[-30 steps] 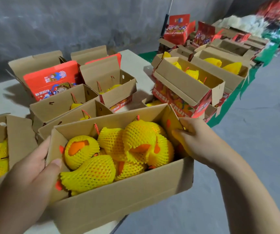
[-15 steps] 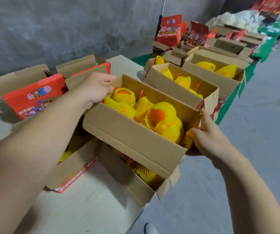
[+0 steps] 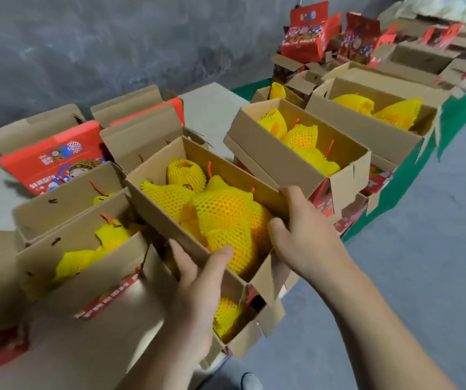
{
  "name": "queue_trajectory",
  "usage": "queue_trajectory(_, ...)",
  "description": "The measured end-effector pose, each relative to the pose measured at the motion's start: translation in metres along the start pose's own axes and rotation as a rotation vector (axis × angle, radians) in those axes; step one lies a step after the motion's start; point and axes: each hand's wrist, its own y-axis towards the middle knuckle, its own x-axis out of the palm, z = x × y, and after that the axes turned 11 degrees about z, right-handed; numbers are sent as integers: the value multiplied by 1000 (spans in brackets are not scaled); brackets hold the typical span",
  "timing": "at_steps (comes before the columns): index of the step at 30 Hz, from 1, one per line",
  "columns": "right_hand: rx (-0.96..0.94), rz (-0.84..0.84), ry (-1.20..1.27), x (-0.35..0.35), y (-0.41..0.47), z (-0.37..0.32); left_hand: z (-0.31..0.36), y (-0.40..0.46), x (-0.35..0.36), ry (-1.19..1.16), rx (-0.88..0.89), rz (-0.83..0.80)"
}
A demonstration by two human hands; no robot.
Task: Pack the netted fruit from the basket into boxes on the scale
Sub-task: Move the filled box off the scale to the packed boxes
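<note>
Holding an open cardboard box (image 3: 170,218) between them, both hands grip its near end: the left hand (image 3: 198,280) wraps the near long wall with its thumb hooked over the rim, touching the netted fruit (image 3: 223,220) inside, while the right hand (image 3: 302,235) clasps the near right corner, fingers curled over the far wall's edge. This box, filled with fruit in yellow foam netting, sits on top of other open boxes on the pale table (image 3: 212,108). Just left, a fruit-filled box (image 3: 91,280) shows a red strip reading "FRESH". Behind it stands a red printed carton (image 3: 49,159) with a cartoon figure; its writing is too blurred to read. Farther back, an upright red carton (image 3: 305,35) reads "FRESH FRUIT". Another fruit box (image 3: 299,153) lies just beyond the right hand.
</note>
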Motion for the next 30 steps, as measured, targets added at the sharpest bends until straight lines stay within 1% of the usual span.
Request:
queue_trajectory(2, -24, -10, 13, -6, 14, 4, -2, -1, 5, 3, 17, -31)
queue_trajectory(4, -41, -12, 30, -14, 28, 8, 7, 6, 5, -3, 21, 19)
queue_trajectory(6, -34, -49, 117, -21, 38, 11, 23, 14, 3, 32, 37, 51)
queue_trajectory(8, -30, -72, 204, -24, 41, 13, 42, 21, 0, 117, 93, 37)
queue_trajectory(11, -51, -43, 162, -22, 40, 21, 61, 16, 6, 198, 209, 29)
queue_trajectory(14, -39, -42, 103, -22, 41, 28, 60, -3, 28, 193, 299, 48)
queue_trajectory(17, -35, -30, 127, -25, 36, 31, 53, -13, 38, 193, 333, 96)
queue_trajectory(21, -73, 53, 191, -31, 35, 33, 62, -12, 31, 275, 367, 122)
queue_trajectory(26, -127, 104, 164, -31, 31, 29, 48, -25, 34, 229, 417, 117)
queue_trajectory(28, -115, 110, 170, -28, 28, 26, 43, -19, 34, 170, 409, 153)
queue_trajectory(30, -106, 59, 188, -24, 26, 21, 34, -5, 35, 124, 357, 228)
